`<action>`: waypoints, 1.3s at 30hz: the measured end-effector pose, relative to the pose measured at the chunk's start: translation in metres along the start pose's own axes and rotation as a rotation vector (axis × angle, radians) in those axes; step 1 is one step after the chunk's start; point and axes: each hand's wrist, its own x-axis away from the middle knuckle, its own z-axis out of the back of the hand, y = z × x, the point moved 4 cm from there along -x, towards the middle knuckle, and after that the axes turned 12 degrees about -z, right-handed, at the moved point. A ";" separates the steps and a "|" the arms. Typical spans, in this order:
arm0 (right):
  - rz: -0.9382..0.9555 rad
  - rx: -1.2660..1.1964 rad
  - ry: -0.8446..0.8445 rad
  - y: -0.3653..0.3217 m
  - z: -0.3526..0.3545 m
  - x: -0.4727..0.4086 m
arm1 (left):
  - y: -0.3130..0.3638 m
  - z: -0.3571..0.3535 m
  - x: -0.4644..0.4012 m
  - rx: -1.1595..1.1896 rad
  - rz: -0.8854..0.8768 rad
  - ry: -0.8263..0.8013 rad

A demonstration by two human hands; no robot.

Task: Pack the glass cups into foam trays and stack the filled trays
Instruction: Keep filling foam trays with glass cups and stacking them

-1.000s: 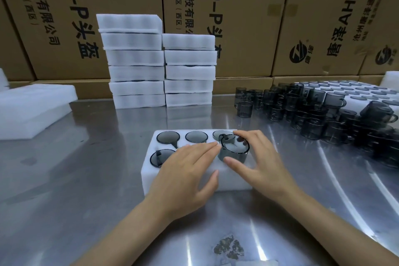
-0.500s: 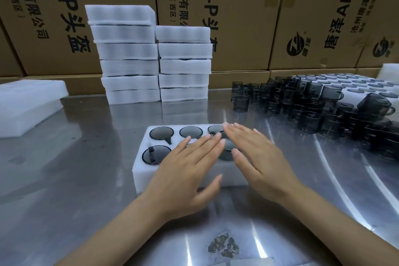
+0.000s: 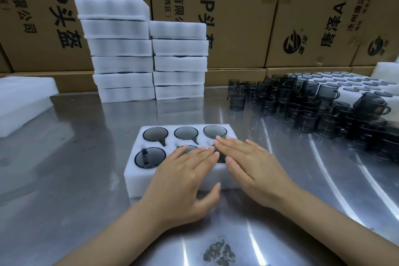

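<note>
Here both hands [image 3: 218, 170] (fingers straight) press the filled foam tray [image 3: 138, 157].

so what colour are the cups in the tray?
Smoky dark grey, see-through glass cups; head view, the only one.

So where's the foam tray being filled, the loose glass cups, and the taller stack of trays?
foam tray [image 3: 138, 176]: head view, bare front-left corner.
loose glass cups [image 3: 306, 122]: head view, a front cup's side.
taller stack [image 3: 121, 65]: head view, a middle tray's side.
</note>
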 end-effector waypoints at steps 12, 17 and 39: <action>-0.140 -0.476 0.078 0.017 -0.007 0.000 | -0.014 0.014 0.012 0.147 0.189 -0.054; -0.465 -0.699 0.004 0.037 -0.007 0.005 | -0.069 0.034 0.059 0.448 0.850 0.258; -0.623 -1.939 -0.172 -0.035 0.007 -0.103 | -0.103 0.010 -0.037 1.138 0.771 0.799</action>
